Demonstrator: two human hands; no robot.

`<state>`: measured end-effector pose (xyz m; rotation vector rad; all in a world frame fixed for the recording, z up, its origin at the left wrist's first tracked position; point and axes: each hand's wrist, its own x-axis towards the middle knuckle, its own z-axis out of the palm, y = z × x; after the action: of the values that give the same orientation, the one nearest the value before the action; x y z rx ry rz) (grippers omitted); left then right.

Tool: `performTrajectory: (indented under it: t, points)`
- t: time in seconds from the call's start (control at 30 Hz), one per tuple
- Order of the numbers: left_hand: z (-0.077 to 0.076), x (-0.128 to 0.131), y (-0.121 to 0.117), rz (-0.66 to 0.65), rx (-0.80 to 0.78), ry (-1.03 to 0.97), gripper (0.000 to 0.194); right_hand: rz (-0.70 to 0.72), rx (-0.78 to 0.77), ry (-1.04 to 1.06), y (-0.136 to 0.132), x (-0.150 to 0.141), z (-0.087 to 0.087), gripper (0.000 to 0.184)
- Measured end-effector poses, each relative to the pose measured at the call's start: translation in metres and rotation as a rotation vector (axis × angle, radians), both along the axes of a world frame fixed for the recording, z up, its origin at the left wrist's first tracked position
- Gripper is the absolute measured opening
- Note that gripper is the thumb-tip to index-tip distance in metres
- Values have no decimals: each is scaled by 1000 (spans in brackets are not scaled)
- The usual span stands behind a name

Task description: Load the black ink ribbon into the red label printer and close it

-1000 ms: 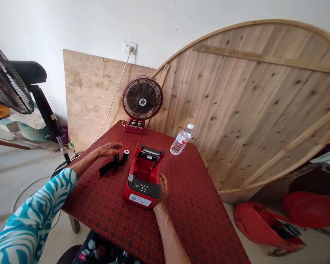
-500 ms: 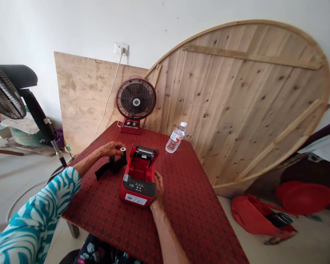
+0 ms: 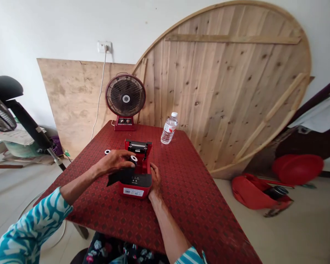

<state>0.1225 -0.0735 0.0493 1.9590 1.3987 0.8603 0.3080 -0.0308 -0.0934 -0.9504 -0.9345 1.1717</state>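
A small red printer [image 3: 136, 179] with its lid open sits in the middle of the red patterned table [image 3: 187, 198]. My left hand [image 3: 116, 161] is closed on a black ribbon roll [image 3: 133, 159] with a white core, held over the printer's open bay; a loose black strip [image 3: 117, 178] hangs from it. My right hand [image 3: 155, 180] rests against the printer's right side, fingers pressed to its casing. A second small spool [image 3: 107, 151] lies on the table to the left of the printer.
A red desk fan [image 3: 125, 101] stands at the table's far edge, with a water bottle [image 3: 169, 129] to its right. A round wooden tabletop [image 3: 225, 80] leans on the wall behind. A black standing fan [image 3: 13, 113] is at the left; red basins [image 3: 299, 168] lie on the floor at the right.
My left hand lifted the ribbon roll off the table and brought it right, over the printer's open bay. One spool stayed behind on the table. The camera view shifted right.
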Motion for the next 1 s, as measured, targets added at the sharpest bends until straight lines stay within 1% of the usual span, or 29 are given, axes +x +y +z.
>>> performTrajectory:
  t: [0.07, 0.13, 0.23, 0.3, 0.37, 0.5, 0.57, 0.63, 0.7, 0.73, 0.8, 0.9, 1.0]
  points:
    - [1, 17, 5, -20, 85, 231, 32, 7, -3, 12, 1, -1, -2, 43]
    - [2, 32, 10, -39, 118, 446, 29, 22, -12, 31, 2, -2, -3, 43]
    - [4, 50, 16, 27, 85, 732, 27, 32, -19, 51, 3, -3, -4, 43]
    - [5, 58, 21, 81, 39, 837, 28, 54, -18, 63, 3, -4, -4, 42]
    - [7, 63, 25, 98, 12, 878, 29, 82, -15, 77, 3, -4, -3, 42]
    - [8, 63, 29, 72, -6, 909, 32, 101, -34, 101, 1, -4, 2, 42]
    - [8, 59, 27, 19, -8, 896, 30, 101, -46, 103, 0, -4, 4, 43]
    - [8, 53, 24, -63, 3, 865, 28, 102, -51, 107, -1, -4, 5, 42]
    - [8, 47, 22, -139, -3, 832, 31, 99, -49, 107, -1, -4, 5, 41]
    - [8, 46, 22, -152, -15, 820, 33, 92, -48, 105, 0, -4, 4, 40]
    - [8, 45, 23, -119, -48, 813, 36, 80, -47, 99, 1, -4, 3, 40]
    - [3, 50, 29, -7, -78, 858, 38, 78, -49, 99, 2, -4, 2, 39]
    - [-7, 58, 40, 21, -95, 903, 32, 81, -45, 107, 2, -4, 1, 39]
